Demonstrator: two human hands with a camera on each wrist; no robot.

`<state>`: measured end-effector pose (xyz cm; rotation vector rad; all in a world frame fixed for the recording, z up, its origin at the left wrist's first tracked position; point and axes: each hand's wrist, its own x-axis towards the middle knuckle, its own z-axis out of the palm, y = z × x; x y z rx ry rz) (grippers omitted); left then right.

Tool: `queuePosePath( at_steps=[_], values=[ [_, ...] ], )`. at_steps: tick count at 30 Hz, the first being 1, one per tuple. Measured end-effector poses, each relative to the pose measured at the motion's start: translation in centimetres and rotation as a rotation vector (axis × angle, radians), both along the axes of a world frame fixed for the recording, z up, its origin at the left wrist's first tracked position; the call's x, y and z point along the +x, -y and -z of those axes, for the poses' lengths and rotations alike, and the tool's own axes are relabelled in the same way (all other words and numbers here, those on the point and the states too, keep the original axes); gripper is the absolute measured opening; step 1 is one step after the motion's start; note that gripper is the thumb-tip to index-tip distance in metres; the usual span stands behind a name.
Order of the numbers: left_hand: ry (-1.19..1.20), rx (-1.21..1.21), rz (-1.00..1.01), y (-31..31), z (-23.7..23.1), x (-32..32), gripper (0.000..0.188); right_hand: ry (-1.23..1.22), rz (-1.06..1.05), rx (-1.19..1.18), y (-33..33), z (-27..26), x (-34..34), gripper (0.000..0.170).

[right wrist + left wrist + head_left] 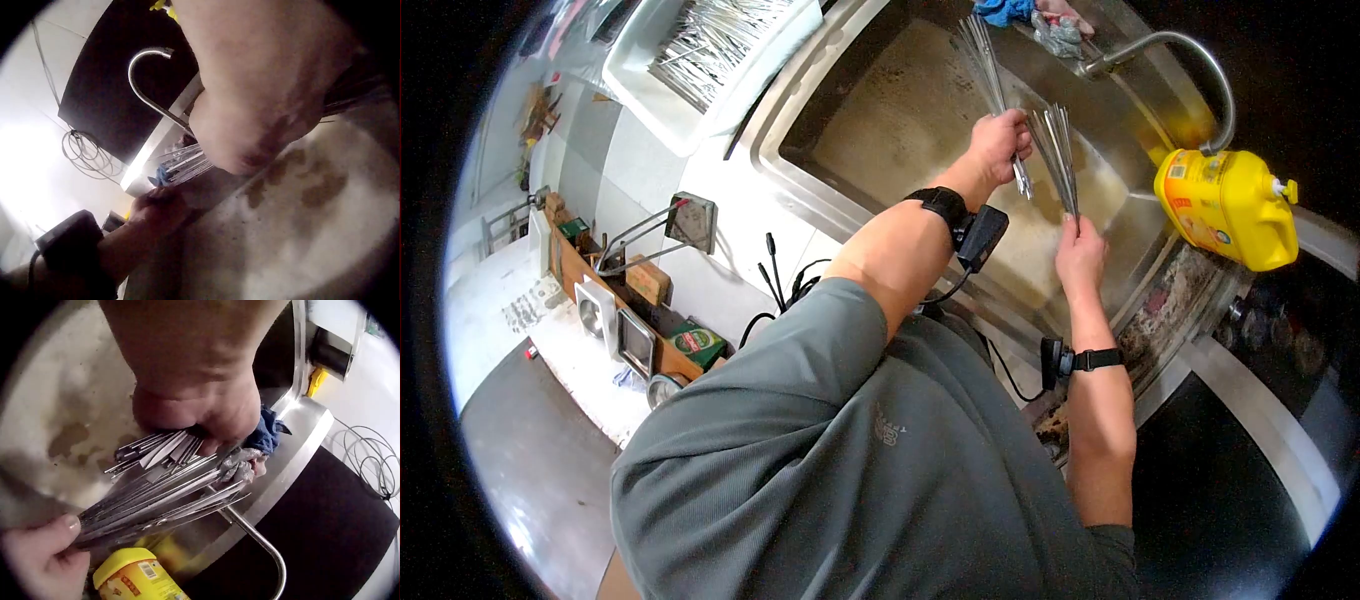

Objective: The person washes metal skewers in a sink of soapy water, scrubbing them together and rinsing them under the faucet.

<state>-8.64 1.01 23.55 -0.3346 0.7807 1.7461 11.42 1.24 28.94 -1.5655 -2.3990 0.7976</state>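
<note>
Over a steel sink, my left hand [1000, 145] grips a bundle of thin metal skewers [985, 70], its fingers curled around them; short ends stick out below the fist. Lower and to the right, my right hand [1082, 258] holds a second bundle [1055, 150] by one end, the rods fanning upward. In the left wrist view, the left hand [197, 412] has its rod ends beside the other bundle [150, 503], pinched by the right thumb and fingers [47, 556]. The right wrist view shows the back of the right hand [250, 125], hiding its grip, and the left hand [159, 206] beyond.
The sink [920, 110] has a stained bottom. A yellow jug [1225, 205] and curved faucet [1225, 80] are at its right; blue cloth [1003, 10] lies at the far edge. A white tub [635, 85] of skewers stands left. Cables [770, 270] hang by the body.
</note>
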Motion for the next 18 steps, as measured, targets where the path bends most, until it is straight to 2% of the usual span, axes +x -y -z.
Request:
queuePosePath(
  at_steps=[4, 6, 10, 12, 18],
  values=[
    [0.005, -0.100, -0.061, 0.2, -0.5, -0.8, 0.016, -0.036, -0.017, 0.071, 0.4, 0.7, 1.2, 0.028],
    [0.002, -0.100, -0.065, 0.4, -0.2, -1.9, 0.018, 0.049, 0.057, -0.009, 0.3, 1.0, 2.3, 0.028],
    [-0.100, -0.084, -0.050, 1.3, 0.1, -3.1, 0.022, 0.028, 0.093, -0.026, 0.5, 0.2, 3.5, 0.029],
    [-0.168, -0.250, 0.050, 1.9, 0.1, -3.0, 0.027, 0.014, 0.118, 0.022, 0.1, 0.9, 4.3, 0.029],
    [-0.126, -0.237, 0.122, 3.9, 2.1, -0.1, 0.024, 0.008, 0.149, -0.003, -0.8, 2.3, 5.5, 0.030]
  ],
)
